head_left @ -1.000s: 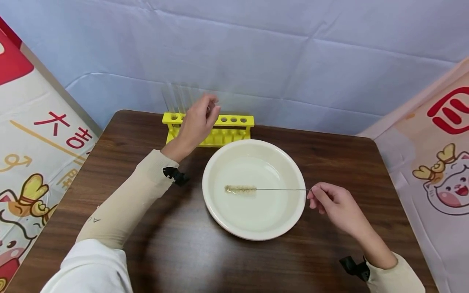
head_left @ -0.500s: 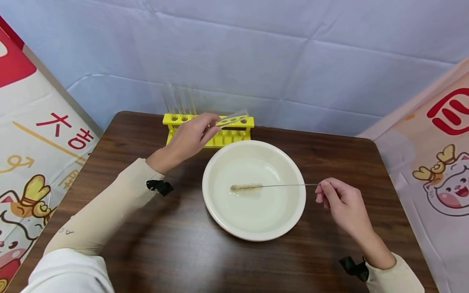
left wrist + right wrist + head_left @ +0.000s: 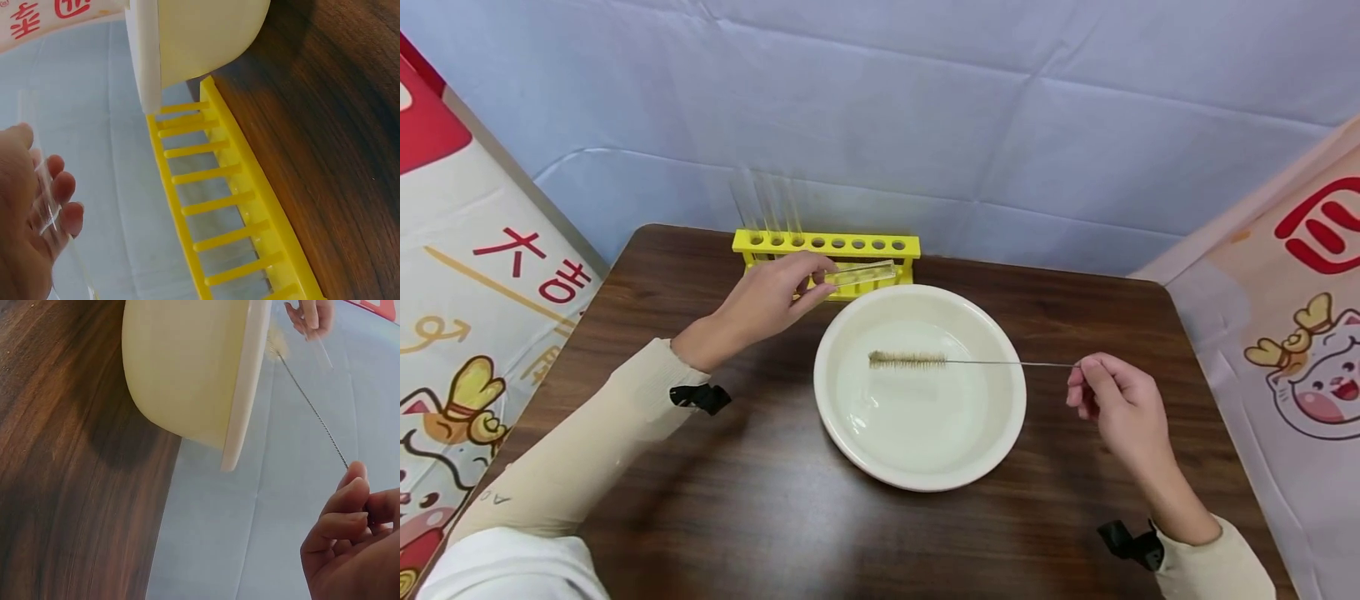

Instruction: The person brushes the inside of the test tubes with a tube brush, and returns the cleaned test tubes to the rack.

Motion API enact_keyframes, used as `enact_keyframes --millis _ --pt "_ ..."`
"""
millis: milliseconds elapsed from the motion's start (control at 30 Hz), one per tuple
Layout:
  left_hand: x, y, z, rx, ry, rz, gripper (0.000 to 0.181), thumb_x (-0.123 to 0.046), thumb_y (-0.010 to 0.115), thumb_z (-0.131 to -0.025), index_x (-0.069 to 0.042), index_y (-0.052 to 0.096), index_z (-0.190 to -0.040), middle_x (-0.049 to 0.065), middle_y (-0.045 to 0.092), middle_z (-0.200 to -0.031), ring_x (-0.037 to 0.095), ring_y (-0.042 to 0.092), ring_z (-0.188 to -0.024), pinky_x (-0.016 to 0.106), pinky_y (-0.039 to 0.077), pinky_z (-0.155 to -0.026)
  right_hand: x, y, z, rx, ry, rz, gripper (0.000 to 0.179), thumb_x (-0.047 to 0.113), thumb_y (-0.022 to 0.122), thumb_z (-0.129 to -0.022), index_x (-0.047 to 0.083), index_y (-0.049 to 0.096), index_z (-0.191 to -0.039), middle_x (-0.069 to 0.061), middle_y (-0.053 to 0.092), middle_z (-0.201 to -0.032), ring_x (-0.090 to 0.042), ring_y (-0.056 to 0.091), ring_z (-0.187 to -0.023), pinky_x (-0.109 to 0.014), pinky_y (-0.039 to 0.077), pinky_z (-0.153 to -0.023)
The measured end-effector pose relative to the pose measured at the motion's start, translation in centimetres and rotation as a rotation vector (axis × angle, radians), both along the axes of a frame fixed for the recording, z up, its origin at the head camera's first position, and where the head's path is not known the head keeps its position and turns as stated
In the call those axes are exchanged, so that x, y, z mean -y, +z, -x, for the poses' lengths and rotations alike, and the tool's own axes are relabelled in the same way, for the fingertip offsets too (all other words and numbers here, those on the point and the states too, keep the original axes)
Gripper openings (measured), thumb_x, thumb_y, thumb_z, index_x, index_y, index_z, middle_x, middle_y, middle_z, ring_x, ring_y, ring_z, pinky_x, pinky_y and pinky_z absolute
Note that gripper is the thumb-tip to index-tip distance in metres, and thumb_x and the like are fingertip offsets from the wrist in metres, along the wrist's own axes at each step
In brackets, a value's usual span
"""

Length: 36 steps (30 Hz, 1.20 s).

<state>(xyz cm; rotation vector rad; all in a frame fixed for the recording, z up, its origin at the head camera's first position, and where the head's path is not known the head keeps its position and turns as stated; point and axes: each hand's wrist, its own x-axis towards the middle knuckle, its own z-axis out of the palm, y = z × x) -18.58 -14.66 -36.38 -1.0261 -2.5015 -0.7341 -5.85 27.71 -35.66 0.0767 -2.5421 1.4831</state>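
Note:
In the head view, my left hand (image 3: 760, 304) holds a clear test tube (image 3: 867, 273) between thumb and fingers. It lies nearly level, pointing right, in front of the yellow test tube rack (image 3: 847, 245). My right hand (image 3: 1127, 408) pinches the thin wire handle of a test tube brush (image 3: 907, 360). Its bristles hang over the cream basin (image 3: 823, 379), which has water in it. From the right wrist view, the twisted wire (image 3: 315, 412) runs up from the fingertips to bristles beyond the rim. The left wrist view shows the tube (image 3: 49, 203) against the fingers.
Three clear test tubes (image 3: 769, 208) stand in the rack's left holes. The rack is at the back of the dark wooden table (image 3: 1075, 300), just behind the basin. A pale cloth (image 3: 880, 100) hangs behind; printed panels flank both sides.
My left hand has come down and left from above the rack, and a test tube now shows in it. My right hand has shifted right and slightly away from me, carrying the brush.

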Motion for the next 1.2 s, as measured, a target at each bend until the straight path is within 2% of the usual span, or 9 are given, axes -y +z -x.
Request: enact_keyframes --millis 267,367,500,633,833,1033,1200 --pt "0.9 -0.2 -0.6 -0.026 -0.023 -0.008 0.023 -0.021 0.073 -0.097 -0.009 0.069 -0.115 0.002 0.066 -0.093 0.009 0.049 -0.061 0.029 0.042 -0.054 -0.8 0.1 0.3 0.035 0.025 0.249 0.038 0.015 0.045 -0.11 -0.008 0.058 -0.082 -0.005 0.057 -0.062 -0.017 0.048 -0.05 -0.029 0.038 -0.045" --pt "1.1 -0.2 -0.7 -0.018 -0.029 -0.005 0.021 -0.021 0.073 -0.096 -0.009 0.069 -0.114 0.001 0.065 -0.091 0.009 0.05 -0.062 0.029 0.043 -0.055 -0.8 0.1 0.3 0.029 0.022 0.266 0.039 0.015 0.045 -0.11 -0.008 0.057 -0.082 -0.005 0.057 -0.062 -0.016 0.048 -0.05 -0.028 0.039 -0.045" --pt "1.4 -0.3 -0.9 -0.01 -0.033 0.004 0.02 -0.021 0.072 -0.097 -0.009 0.069 -0.113 0.0 0.064 -0.09 0.009 0.05 -0.062 0.029 0.043 -0.054 -0.7 0.0 0.2 -0.006 -0.001 0.155 0.04 0.015 0.043 -0.111 -0.009 0.057 -0.082 -0.004 0.056 -0.061 -0.015 0.048 -0.051 -0.026 0.041 -0.047" --pt "1.4 -0.3 -0.9 -0.006 -0.037 0.007 0.021 -0.022 0.072 -0.097 -0.01 0.069 -0.113 0.0 0.064 -0.091 0.009 0.051 -0.063 0.029 0.044 -0.055 -0.6 0.0 0.3 -0.025 -0.025 0.107 0.042 0.015 0.042 -0.111 -0.009 0.057 -0.081 -0.004 0.056 -0.061 -0.015 0.048 -0.05 -0.026 0.041 -0.047" --pt "1.3 -0.4 -0.9 0.025 -0.058 0.021 0.023 -0.024 0.073 -0.097 -0.009 0.068 -0.113 0.0 0.064 -0.091 0.009 0.053 -0.065 0.029 0.046 -0.057 -0.8 0.0 0.3 -0.009 -0.034 0.242 0.041 0.014 0.043 -0.11 -0.01 0.057 -0.081 -0.004 0.055 -0.061 -0.015 0.046 -0.05 -0.026 0.039 -0.046" --pt "1.2 -0.7 -0.9 0.037 -0.062 0.043 0.025 -0.024 0.075 -0.095 -0.008 0.069 -0.113 0.001 0.064 -0.088 0.01 0.053 -0.064 0.029 0.046 -0.057 -1.2 0.1 0.4 -0.029 -0.008 0.366 0.038 0.012 0.046 -0.109 -0.01 0.057 -0.08 -0.005 0.055 -0.061 -0.016 0.045 -0.049 -0.027 0.036 -0.046" --pt "1.3 -0.9 -1.1 0.048 -0.067 0.061 0.024 -0.024 0.075 -0.095 -0.009 0.07 -0.113 0.001 0.065 -0.089 0.009 0.054 -0.064 0.028 0.047 -0.057 -1.3 0.2 0.6 -0.042 -0.024 0.461 0.037 0.009 0.045 -0.109 -0.007 0.058 -0.078 -0.005 0.055 -0.059 -0.016 0.044 -0.047 -0.028 0.032 -0.044"
